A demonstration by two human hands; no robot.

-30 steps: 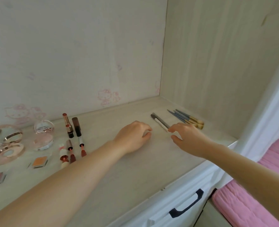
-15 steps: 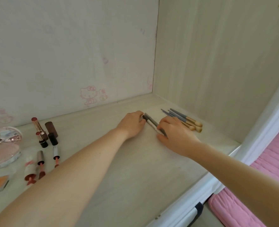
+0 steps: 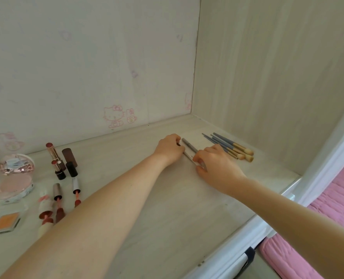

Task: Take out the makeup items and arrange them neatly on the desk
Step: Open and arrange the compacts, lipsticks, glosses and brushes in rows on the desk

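Two slim eye pencils, one grey (image 3: 188,146) and one white (image 3: 187,155), lie side by side on the pale wooden desk (image 3: 167,208) towards its back right. My left hand (image 3: 170,148) has its fingers curled against their far ends. My right hand (image 3: 215,166) pinches their near ends between curled fingertips and thumb, and hides that part. Just right of them lie several blue-handled brushes (image 3: 230,146) in a row. On the left stand lipsticks (image 3: 55,158), lip glosses (image 3: 58,200), two round compacts (image 3: 15,178) and an orange eyeshadow pan (image 3: 5,220).
A wall with cartoon stickers (image 3: 116,116) closes the back and a wooden panel (image 3: 267,77) closes the right side. A black drawer handle (image 3: 249,256) shows below the desk's front edge. Pink bedding (image 3: 332,208) lies to the right.
Both hands moved in onto the two pencils: the left slid right to their far ends, the right came down over their near ends. The view shifted right, so the left items moved towards the frame edge.
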